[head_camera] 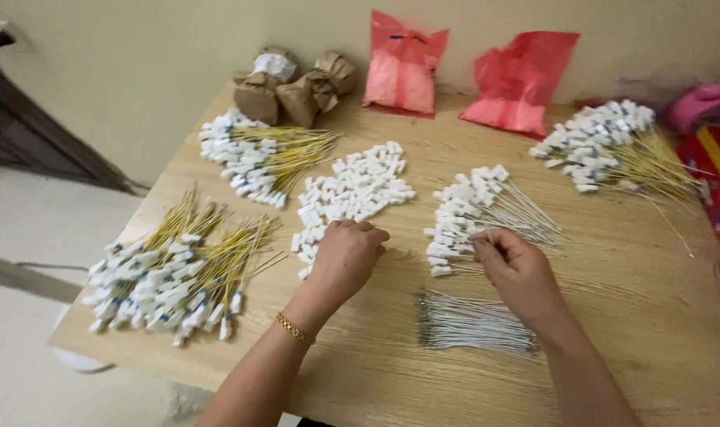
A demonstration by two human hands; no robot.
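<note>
The left hand (345, 255) rests curled, fingers down, on the near edge of the white tag pile (352, 192), and the right hand (516, 265) pinches a wire just right of that pile. Behind the pile, at the surface's (376, 372) far edge, lean two red bags (518, 79), with two brown paper bundles (296, 85) to their left.

Four packages line the far edge of the wooden table (629, 316): at twelve o'clock, a flat red plastic bag (402, 67) showing pale contents; at one o'clock, a second, crumpled red plastic bag (522, 79); at eleven o'clock, two knotted brown paper bundles (296, 87), one open on white.
</note>
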